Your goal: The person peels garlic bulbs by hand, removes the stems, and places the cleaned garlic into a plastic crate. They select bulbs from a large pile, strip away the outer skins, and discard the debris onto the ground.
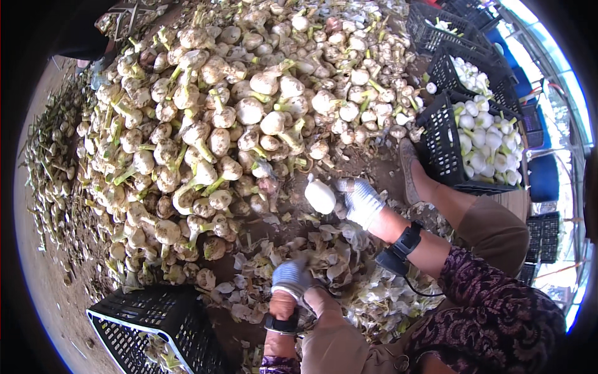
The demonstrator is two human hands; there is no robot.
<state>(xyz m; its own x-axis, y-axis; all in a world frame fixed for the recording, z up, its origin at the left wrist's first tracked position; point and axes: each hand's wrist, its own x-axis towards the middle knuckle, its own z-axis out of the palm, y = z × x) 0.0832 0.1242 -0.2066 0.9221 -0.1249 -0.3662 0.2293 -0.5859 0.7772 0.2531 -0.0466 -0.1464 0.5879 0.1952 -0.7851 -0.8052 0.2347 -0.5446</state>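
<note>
My right hand (361, 203), in a pale glove with grey-blue fingertips, grips a peeled, clean white onion (320, 197) by its side. The onion is above the ground, just beyond a heap of shed skins. Nearer to me and to the left, my left hand (290, 277) wears a blue-and-white glove and hovers over the loose papery skins (330, 252). Its fingers are smeared by motion, and whether they hold anything is not visible. Past both hands spreads a large pile of unpeeled, soil-stained onions (218, 140), many with green stalks.
To the right stands a black crate (442, 149) with peeled onions (489, 146); more black crates (445, 31) are behind it. A black crate (149, 321) lies at the lower left. My shoe (409, 171) rests beside the pile. A person's dark-clothed leg (81, 37) shows far left.
</note>
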